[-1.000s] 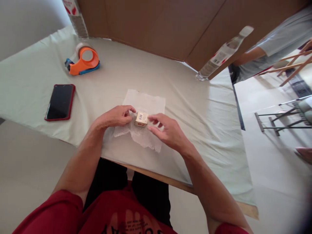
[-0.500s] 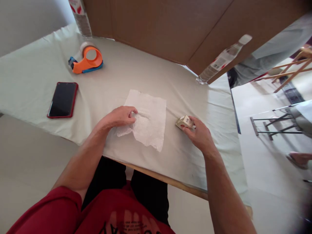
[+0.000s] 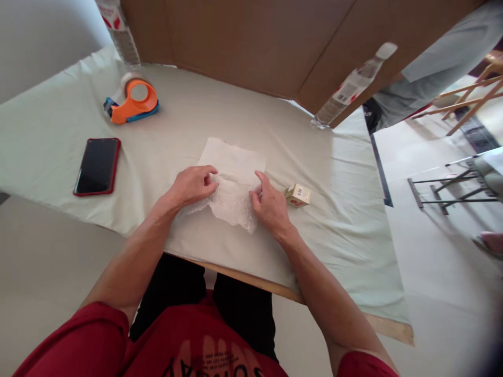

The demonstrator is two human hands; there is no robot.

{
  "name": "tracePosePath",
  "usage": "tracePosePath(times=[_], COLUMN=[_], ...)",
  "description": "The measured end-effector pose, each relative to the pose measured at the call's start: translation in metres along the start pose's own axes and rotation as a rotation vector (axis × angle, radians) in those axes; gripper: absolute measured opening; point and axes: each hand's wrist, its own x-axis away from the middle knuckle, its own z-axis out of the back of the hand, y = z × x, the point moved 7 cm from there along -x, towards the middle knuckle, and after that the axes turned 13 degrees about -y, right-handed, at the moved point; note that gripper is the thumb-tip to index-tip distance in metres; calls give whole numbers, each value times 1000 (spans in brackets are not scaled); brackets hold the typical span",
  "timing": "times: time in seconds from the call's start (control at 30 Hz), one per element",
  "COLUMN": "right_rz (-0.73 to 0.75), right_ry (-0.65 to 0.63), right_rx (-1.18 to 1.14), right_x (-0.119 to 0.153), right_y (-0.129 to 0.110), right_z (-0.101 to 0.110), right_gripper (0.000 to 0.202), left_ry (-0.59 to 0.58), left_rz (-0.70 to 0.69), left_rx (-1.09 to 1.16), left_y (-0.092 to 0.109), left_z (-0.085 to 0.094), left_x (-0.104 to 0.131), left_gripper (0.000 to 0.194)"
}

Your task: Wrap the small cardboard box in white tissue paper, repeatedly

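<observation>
A sheet of bubble wrap [image 3: 233, 162], whitish and see-through, lies in front of me on the cloth-covered table, its near edge uneven and crumpled. My left hand [image 3: 193, 186] is closed on its left edge, fingers curled under the thumb. On the opposite edge, my right hand [image 3: 272, 204] holds the wrap, with the index finger stretched forward and the thumb bent inward; the other fingers are partly hidden. Just right of that hand stands a small beige carton [image 3: 298, 195] with a barcode label, touched by neither hand.
Left on the table are a phone [image 3: 97, 166] in a red case and an orange tape dispenser [image 3: 135, 102]. A large cardboard panel [image 3: 236, 47] stands behind, with water bottles [image 3: 349, 90] [image 3: 121, 39] at its sides. A person's grey clothing [image 3: 444, 68] shows beyond.
My right hand has let go of the small carton and moved left to the bubble wrap's right edge. My left hand stays at the left edge. The view has shifted slightly.
</observation>
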Motion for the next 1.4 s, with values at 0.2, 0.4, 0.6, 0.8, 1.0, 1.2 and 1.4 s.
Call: tracePosePath(times=[0.2, 0.4, 0.6, 0.8, 1.0, 1.2, 1.4], right_rz=[103, 223, 8, 201, 245, 281, 222], right_ry=[148, -185, 57, 209, -161, -161, 141], right_rx=[222, 311, 296, 221, 272, 190, 116], right_x=[15, 14, 16, 26, 16, 15, 26], right_y=[-18, -28, 12, -29, -30, -21, 16], right_z=[17, -11, 7, 25, -14, -14, 46], right_gripper=[56, 79, 59, 41, 55, 54, 42], left_ry=[-102, -193, -225, -211, -147, 62, -71], left_rz=[-6, 19, 22, 18, 13, -190, -231], left_rx=[-166, -289, -347, -357, -324, -233, -278], left_y=[7, 12, 18, 15, 17, 27, 22], left_z=[-10, -14, -15, -18, -16, -9, -24], left_x=[2, 7, 7, 7, 9, 7, 0], left_gripper=[44, 54, 53, 60, 55, 33, 46])
